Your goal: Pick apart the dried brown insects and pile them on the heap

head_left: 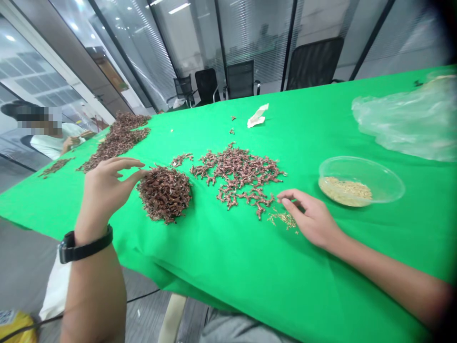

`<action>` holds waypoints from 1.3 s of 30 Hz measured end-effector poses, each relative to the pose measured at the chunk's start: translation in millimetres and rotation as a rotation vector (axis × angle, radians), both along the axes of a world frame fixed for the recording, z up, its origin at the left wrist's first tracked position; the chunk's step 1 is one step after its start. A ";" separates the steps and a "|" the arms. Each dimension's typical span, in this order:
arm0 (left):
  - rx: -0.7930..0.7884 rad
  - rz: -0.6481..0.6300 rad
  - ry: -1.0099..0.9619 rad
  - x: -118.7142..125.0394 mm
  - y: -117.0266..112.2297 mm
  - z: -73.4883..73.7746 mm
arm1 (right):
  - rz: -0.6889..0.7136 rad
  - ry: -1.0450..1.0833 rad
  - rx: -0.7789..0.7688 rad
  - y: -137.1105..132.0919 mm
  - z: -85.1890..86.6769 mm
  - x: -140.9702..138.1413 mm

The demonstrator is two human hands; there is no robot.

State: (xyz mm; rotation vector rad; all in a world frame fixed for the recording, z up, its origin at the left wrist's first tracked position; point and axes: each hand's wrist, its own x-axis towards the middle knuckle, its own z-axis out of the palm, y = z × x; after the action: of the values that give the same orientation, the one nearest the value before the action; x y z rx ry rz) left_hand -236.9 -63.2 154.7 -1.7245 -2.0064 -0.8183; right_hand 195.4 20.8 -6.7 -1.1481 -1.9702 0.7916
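Observation:
My left hand (109, 190) hovers at the left edge of a tall heap of small brown twisted pieces (166, 195). Its fingers are stretched out, the thumb tip at the heap's edge and a narrow gap below the index finger. A dark band circles that wrist. My right hand (310, 214) is curled, thumb and index tips almost together beside a looser, flat pile of brown pieces (239, 171); anything pinched there is too small to make out. Tiny golden bits (283, 219) lie scattered just under its fingers.
A clear plastic bowl (389, 188) with golden bits stands right of my right hand. Behind it lies a clear plastic bag (410, 121). Crumpled white paper (257, 116) and more brown piles (117, 140) are farther back. Another person (53, 133) sits at the far left.

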 end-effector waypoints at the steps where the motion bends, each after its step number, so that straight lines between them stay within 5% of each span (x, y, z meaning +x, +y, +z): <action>1: 0.017 -0.009 0.016 2.4 2.0 -1.0 | 0.000 0.000 0.001 -0.3 -0.1 0.0; 5: 0.055 -0.125 0.064 31.0 15.5 -6.5 | 0.003 -0.005 0.031 -0.4 -2.3 0.2; 12: -0.025 -0.465 0.035 131.3 55.3 -15.4 | 0.175 -0.101 0.267 -1.4 -4.0 -1.1; 17: -0.366 -0.596 0.169 180.0 99.5 -52.8 | 0.227 -0.171 0.308 -1.6 -8.6 -1.5; 22: -0.448 -0.421 0.259 192.1 132.9 -121.1 | 0.230 -0.190 0.304 0.7 -13.0 -1.8; 25: -0.381 -0.418 0.211 191.1 138.0 -143.8 | 0.221 -0.182 0.302 0.9 -12.0 -2.6; 39: -0.121 -0.504 -0.063 183.9 141.8 -152.0 | 0.243 -0.237 0.314 -3.9 -8.2 -3.3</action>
State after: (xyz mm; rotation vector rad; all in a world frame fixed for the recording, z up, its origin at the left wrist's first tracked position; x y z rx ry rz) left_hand -52.9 78.6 2.6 -2.3506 -1.7029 -0.9253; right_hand 192.1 16.9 -14.9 -0.8584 -2.3636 0.4540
